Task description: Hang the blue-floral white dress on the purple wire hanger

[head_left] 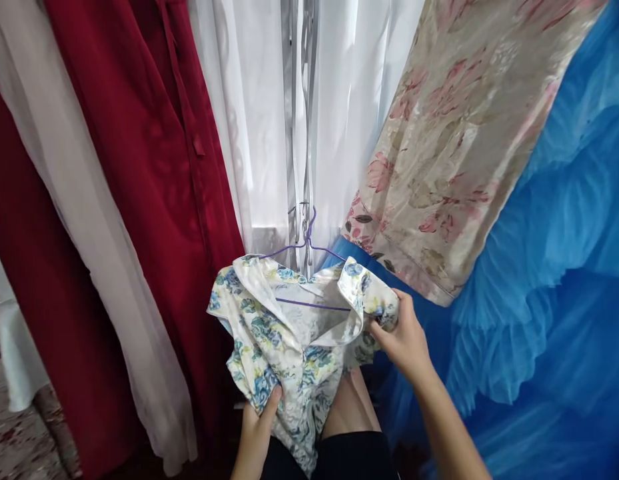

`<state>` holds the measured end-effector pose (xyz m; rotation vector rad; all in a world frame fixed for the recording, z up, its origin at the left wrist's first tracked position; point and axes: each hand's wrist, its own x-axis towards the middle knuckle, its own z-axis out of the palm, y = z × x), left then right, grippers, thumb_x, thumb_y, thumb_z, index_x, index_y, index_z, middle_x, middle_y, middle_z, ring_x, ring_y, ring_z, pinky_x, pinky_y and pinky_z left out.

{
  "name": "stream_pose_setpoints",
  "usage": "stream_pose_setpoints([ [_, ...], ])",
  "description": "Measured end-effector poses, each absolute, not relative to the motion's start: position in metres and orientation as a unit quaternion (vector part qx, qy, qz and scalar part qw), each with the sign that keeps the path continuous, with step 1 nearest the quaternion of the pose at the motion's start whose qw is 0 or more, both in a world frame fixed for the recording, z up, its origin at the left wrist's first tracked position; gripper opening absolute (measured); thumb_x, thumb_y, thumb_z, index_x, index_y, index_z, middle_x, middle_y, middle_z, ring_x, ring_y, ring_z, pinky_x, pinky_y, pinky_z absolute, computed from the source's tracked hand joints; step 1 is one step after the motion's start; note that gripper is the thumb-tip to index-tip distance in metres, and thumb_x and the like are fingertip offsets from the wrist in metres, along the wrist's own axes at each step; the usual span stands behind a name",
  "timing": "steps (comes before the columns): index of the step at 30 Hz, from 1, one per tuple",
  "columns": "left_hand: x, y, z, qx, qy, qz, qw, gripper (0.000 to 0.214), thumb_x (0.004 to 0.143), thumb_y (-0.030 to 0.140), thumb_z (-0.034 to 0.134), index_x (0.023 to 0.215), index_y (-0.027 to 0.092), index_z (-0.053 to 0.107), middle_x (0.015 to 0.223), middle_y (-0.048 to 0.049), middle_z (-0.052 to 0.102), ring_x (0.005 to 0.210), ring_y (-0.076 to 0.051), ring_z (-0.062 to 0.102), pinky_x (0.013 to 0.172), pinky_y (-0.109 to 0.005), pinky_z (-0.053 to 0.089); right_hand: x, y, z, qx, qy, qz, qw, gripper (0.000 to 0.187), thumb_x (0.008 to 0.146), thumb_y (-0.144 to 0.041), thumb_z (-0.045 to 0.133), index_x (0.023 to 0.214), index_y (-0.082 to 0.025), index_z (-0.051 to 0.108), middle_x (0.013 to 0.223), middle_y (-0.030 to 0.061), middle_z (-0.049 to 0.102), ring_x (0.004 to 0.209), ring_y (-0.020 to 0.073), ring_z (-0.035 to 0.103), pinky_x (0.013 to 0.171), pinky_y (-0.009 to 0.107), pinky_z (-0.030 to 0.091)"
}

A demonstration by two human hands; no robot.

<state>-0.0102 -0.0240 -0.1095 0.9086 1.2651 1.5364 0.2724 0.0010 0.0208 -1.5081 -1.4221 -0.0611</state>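
Observation:
A white dress or top with blue and yellow flowers (269,327) hangs on a thin purple hanger (284,251) in front of me. Its hook points up near a metal piece with dangling ribbons. The hanger's lower bar shows through the open neckline. My left hand (259,420) pinches the garment's lower left side, thumb on top and fingers hidden behind the cloth. At the right shoulder, my right hand (405,337) grips the short sleeve between thumb and fingers.
Dark red garments (134,147) and a pale sheer cloth (109,227) hang at left. White fabric (259,120) hangs behind. To the right are a beige floral garment (439,153) and a ruffled blue tulle dress (554,280). Patterned floor (19,413) shows at lower left.

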Motion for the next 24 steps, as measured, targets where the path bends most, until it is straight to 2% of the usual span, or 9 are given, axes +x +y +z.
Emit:
stream_pose_setpoints([
  [1, -0.012, -0.026, -0.110, 0.372, 0.515, 0.620, 0.461, 0.064, 0.064, 0.063, 0.081, 0.106, 0.016, 0.073, 0.120, -0.0149, 0.073, 0.130, -0.040, 0.056, 0.116, -0.051, 0.038, 0.266, -0.003, 0.000, -0.612, -0.537, -0.040, 0.579, 0.066, 0.075, -0.040, 0.071, 0.132, -0.019, 0.046, 0.125, 0.0143, 0.058, 0.105, 0.0319, 0.061, 0.079, 0.039, 0.049],
  [2, -0.014, -0.028, -0.111, 0.379, 0.514, 0.616, 0.462, 0.064, 0.064, 0.064, 0.081, 0.105, 0.015, 0.074, 0.117, -0.0148, 0.074, 0.128, -0.040, 0.058, 0.116, -0.052, 0.038, 0.257, -0.008, -0.020, -0.603, -0.464, -0.044, 0.648, 0.065, 0.077, -0.042, 0.071, 0.132, -0.018, 0.047, 0.128, 0.0160, 0.055, 0.108, 0.0318, 0.059, 0.083, 0.040, 0.049],
  [4, -0.013, -0.034, -0.112, 0.395, 0.514, 0.606, 0.462, 0.066, 0.063, 0.064, 0.082, 0.106, 0.015, 0.074, 0.113, -0.0151, 0.075, 0.127, -0.041, 0.059, 0.115, -0.053, 0.038, 0.237, -0.018, -0.053, -0.599, -0.304, -0.017, 0.740, 0.038, 0.088, -0.043, 0.063, 0.116, -0.019, 0.054, 0.110, 0.0118, 0.059, 0.095, 0.0277, 0.059, 0.082, 0.039, 0.048],
  [5, -0.011, -0.038, -0.112, 0.402, 0.514, 0.602, 0.459, 0.066, 0.063, 0.063, 0.082, 0.109, 0.015, 0.074, 0.114, -0.0151, 0.075, 0.128, -0.041, 0.058, 0.116, -0.053, 0.038, 0.226, -0.023, -0.063, -0.590, -0.310, 0.036, 0.745, 0.026, 0.092, -0.044, 0.057, 0.102, -0.020, 0.057, 0.096, 0.0085, 0.059, 0.087, 0.0259, 0.058, 0.077, 0.038, 0.048],
  [7, -0.005, -0.046, -0.114, 0.419, 0.511, 0.596, 0.456, 0.065, 0.064, 0.060, 0.083, 0.114, 0.020, 0.073, 0.119, -0.0137, 0.073, 0.132, -0.040, 0.055, 0.117, -0.051, 0.038, 0.204, -0.028, -0.071, -0.548, -0.441, 0.198, 0.682, 0.031, 0.098, -0.046, 0.048, 0.080, -0.022, 0.055, 0.075, 0.0035, 0.055, 0.072, 0.0229, 0.054, 0.069, 0.035, 0.045],
  [10, 0.005, -0.055, -0.115, 0.450, 0.495, 0.570, 0.477, 0.061, 0.066, 0.054, 0.082, 0.118, 0.026, 0.073, 0.126, -0.0114, 0.071, 0.136, -0.038, 0.051, 0.117, -0.048, 0.039, 0.179, -0.026, -0.058, -0.481, -0.586, 0.356, 0.547, 0.040, 0.100, -0.049, 0.046, 0.070, -0.023, 0.050, 0.065, 0.0007, 0.051, 0.065, 0.0209, 0.050, 0.062, 0.032, 0.041],
  [17, 0.011, -0.059, -0.113, 0.474, 0.486, 0.548, 0.488, 0.061, 0.069, 0.053, 0.081, 0.121, 0.023, 0.071, 0.125, -0.0122, 0.071, 0.140, -0.037, 0.046, 0.119, -0.045, 0.036, 0.176, -0.028, -0.038, -0.478, -0.568, 0.381, 0.551, 0.046, 0.101, -0.054, 0.042, 0.068, -0.022, 0.047, 0.064, -0.0009, 0.051, 0.063, 0.0175, 0.047, 0.061, 0.029, 0.037],
  [21, 0.010, -0.061, -0.117, 0.479, 0.493, 0.544, 0.481, 0.063, 0.069, 0.054, 0.081, 0.121, 0.021, 0.070, 0.123, -0.0135, 0.071, 0.140, -0.038, 0.047, 0.120, -0.047, 0.036, 0.178, -0.032, -0.040, -0.477, -0.585, 0.387, 0.530, 0.046, 0.097, -0.056, 0.051, 0.068, -0.021, 0.048, 0.062, -0.0026, 0.047, 0.061, 0.0149, 0.044, 0.059, 0.027, 0.035],
  [24, 0.010, -0.063, -0.119, 0.480, 0.503, 0.550, 0.463, 0.063, 0.071, 0.053, 0.080, 0.124, 0.022, 0.069, 0.125, -0.0136, 0.070, 0.140, -0.038, 0.046, 0.120, -0.048, 0.035, 0.174, -0.029, -0.044, -0.464, -0.572, 0.418, 0.532, 0.044, 0.097, -0.056, 0.052, 0.071, -0.020, 0.049, 0.061, -0.0030, 0.048, 0.058, 0.0141, 0.045, 0.057, 0.026, 0.034],
])
